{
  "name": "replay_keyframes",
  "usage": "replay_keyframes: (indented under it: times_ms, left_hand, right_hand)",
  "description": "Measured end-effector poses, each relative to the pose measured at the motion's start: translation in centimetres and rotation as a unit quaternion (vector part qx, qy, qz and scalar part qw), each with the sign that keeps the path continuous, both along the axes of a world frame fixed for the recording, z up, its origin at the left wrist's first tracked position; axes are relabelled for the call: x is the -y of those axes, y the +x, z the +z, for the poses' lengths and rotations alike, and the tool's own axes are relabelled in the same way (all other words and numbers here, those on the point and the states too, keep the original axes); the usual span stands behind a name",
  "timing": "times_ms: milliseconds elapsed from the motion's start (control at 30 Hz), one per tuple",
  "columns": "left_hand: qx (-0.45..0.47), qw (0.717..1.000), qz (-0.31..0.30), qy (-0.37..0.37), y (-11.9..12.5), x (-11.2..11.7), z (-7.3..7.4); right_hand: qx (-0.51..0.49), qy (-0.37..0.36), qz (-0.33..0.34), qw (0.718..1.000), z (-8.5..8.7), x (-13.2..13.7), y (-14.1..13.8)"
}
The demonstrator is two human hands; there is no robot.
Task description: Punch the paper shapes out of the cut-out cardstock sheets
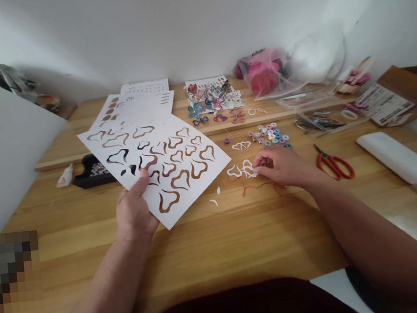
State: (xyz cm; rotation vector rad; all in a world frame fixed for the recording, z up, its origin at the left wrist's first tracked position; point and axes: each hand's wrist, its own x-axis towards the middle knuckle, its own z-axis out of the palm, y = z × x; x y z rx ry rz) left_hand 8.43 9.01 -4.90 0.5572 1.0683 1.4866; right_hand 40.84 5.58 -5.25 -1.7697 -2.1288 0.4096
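Note:
A white sheet with curved petal-like shapes cut out of it (194,197) is gripped at its lower left edge by my left hand (134,208), thumb on top. My right hand (279,167) is over the table, fingertips pinched at a white paper cutout (248,168). Another white cutout (234,171) lies just left of it, and a further pair of cutouts (241,146) lies behind. Orange-red thread (257,186) trails below these pieces. Two tiny white paper scraps (214,202) rest on the wood nearer me.
Thread spools (271,134) cluster behind my right hand. Red-handled scissors (332,164) and a white device (400,157) lie to the right. On the back ledge are fabric-like flowers (214,99), printed sheets (145,108) and plastic bags (263,75). A black tray (94,175) sits left, beside a small white tube (65,176).

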Motion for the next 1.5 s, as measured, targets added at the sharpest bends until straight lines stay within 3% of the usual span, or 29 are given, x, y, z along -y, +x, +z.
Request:
replay_keyframes:
  times_ms: [300, 600, 933, 1167, 1333, 1500]
  left_hand:
    - [-0.003, 1.0, -0.014, 0.002, -0.2, 0.0, -0.3]
    - [0.004, 1.0, -0.014, -0.001, -0.1, 0.0, -0.2]
    - [-0.01, 1.0, 0.005, 0.021, -0.2, -0.1, -0.6]
    - [-0.009, 1.0, 0.016, 0.01, -0.2, -0.1, -0.4]
    - [-0.007, 1.0, -0.009, -0.002, -0.2, -0.1, -0.3]
    - [0.003, 1.0, 0.015, 0.004, 0.0, -0.2, 0.0]
  right_hand:
    - [-0.041, -0.113, -0.015, 0.993, 0.1, 0.1, 0.3]
    - [-0.043, -0.083, -0.04, 0.995, 0.0, 0.2, -0.3]
    - [-0.07, -0.097, -0.055, 0.991, -0.3, 0.2, -0.5]
    - [-0.126, -0.127, -0.041, 0.983, 1.0, 0.2, 0.4]
    - [-0.139, -0.049, -0.065, 0.987, 1.0, 0.5, 0.0]
    - [-0.016, 0.099, -0.016, 0.995, -0.3, 0.6, -2.7]
